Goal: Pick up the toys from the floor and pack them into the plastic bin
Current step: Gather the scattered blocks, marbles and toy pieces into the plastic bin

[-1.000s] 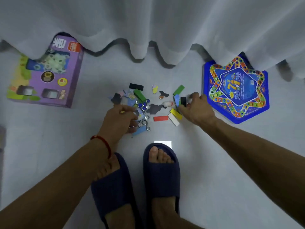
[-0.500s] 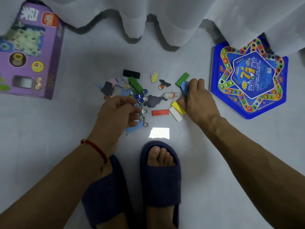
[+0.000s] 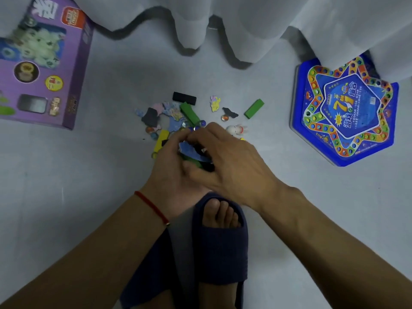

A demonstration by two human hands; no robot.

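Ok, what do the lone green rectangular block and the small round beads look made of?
The green rectangular block looks like painted wood or hard plastic: matte, sharp edges, flat faces; I can't tell which. The small round beads look like glass marbles: glossy, translucent, with bright highlights. Clear plastic is possible.

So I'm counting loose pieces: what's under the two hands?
Between the left hand and right hand show a blue piece and something green. Anything beneath is covered.
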